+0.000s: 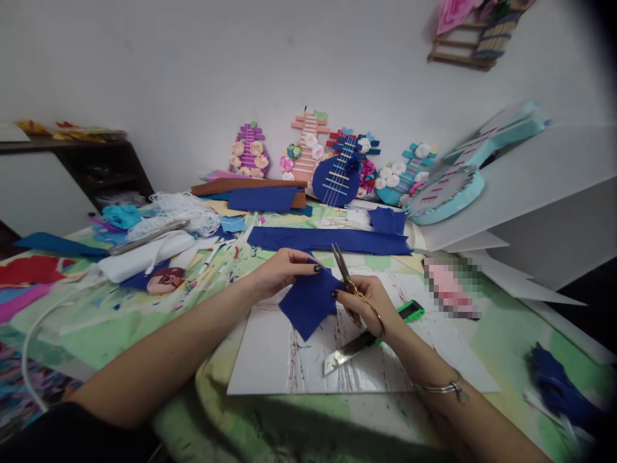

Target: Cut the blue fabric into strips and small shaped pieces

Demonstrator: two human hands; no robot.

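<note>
A small piece of dark blue felt [308, 305] hangs in front of me, pinched at its upper edge by my left hand [289, 265]. My right hand [369, 301] grips gold-handled scissors [343, 262], their blades pointing up and away. Its thumb also touches the felt's right edge. Under my hands lies a white board [263, 360] marked with many cuts and streaks. Resting on that board is a green utility knife [349, 352] with its blade out, partly hidden by my right wrist. Beyond the board stretches a long blue felt strip [328, 240].
Several felt instrument models, including a dark blue one [340, 173], lean against the wall. A white glue gun [147, 257] and tangled white cord [180, 215] lie left. Folded felt [263, 198] sits at the back. White boards [525, 193] and a blue tool [554, 382] are right.
</note>
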